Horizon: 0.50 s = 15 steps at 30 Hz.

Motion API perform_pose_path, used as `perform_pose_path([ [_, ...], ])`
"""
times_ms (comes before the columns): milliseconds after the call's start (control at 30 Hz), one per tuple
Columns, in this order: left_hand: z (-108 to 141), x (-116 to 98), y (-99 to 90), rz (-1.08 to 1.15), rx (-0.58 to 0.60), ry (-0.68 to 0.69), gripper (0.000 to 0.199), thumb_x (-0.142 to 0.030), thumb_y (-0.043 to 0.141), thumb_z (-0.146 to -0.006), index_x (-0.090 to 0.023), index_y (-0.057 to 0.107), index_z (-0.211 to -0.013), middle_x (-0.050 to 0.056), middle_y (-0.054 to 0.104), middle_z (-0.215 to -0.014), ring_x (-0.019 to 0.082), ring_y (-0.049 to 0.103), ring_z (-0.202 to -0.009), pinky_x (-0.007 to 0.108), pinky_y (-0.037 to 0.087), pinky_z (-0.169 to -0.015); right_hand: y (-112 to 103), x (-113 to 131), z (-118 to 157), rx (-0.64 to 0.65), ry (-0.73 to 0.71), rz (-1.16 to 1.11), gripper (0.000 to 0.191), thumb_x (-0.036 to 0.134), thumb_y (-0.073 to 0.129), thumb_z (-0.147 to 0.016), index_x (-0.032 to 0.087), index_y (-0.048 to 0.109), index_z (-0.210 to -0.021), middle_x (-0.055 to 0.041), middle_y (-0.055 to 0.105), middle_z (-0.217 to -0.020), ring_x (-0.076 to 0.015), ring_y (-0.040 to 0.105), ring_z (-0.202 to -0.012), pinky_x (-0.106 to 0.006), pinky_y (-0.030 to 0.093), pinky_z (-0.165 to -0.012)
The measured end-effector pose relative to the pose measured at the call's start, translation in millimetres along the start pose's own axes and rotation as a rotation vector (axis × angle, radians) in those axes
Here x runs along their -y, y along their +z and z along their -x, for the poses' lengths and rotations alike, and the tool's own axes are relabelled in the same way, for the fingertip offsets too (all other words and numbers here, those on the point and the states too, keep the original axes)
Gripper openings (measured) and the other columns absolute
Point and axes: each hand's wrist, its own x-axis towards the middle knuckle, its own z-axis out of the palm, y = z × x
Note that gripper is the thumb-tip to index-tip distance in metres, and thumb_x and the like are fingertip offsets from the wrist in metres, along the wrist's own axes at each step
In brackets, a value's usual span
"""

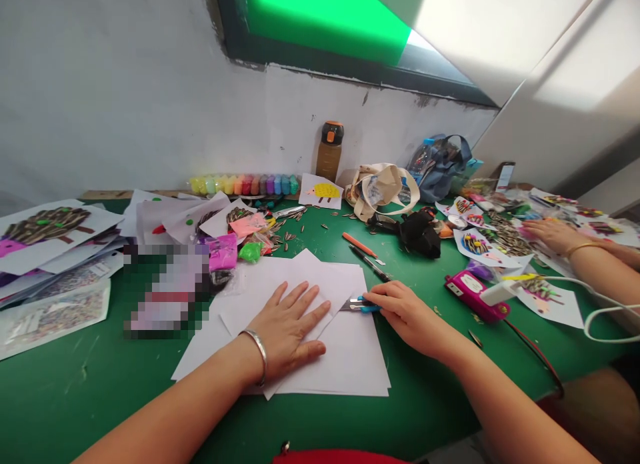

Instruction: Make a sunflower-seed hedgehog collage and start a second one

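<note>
Your left hand, a silver bangle at its wrist, presses flat on the top sheet, which lies askew on a stack of white paper on the green surface. Its fingers are spread and released, pinning the sheet rather than grasping it. At the right side of the stack, your right hand has its fingers curled around a blue cutter, the metal end pointing left at the sheet's edge; whether it reaches under the sheet, you cannot tell from here. Just beyond the stack's far right corner lie a pen and an orange tool. Past the stack's far left corner sit a purple packet and a green packet, with loose seeds scattered behind the stack. Farther back, straight beyond the stack, a bottle stands upright near a picture with a yellow figure. Well left of the stack, more pictures lie piled; to its right rests a magenta box, and farther right a co-worker's hand hovers over or touches papers, the contact too small to judge.
</note>
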Motion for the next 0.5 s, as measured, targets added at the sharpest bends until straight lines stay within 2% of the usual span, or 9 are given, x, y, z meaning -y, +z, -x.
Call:
perform_pose_path([
  [500, 1, -2, -1.4, 0.018, 0.016, -0.009, 0.071, -0.070, 0.023, -0.091, -0.031, 0.025, -0.150, 0.011, 0.019, -0.159, 0.034, 0.012, -0.145, 0.059, 0.002, -0.113, 5, 6, 12, -0.012, -0.028, 0.025, 0.039, 0.015, 0.038, -0.095, 0.028, 0.058, -0.126, -0.0106, 0.062, -0.116, -0.0246, 0.056, -0.104, -0.046, 0.050, -0.088],
])
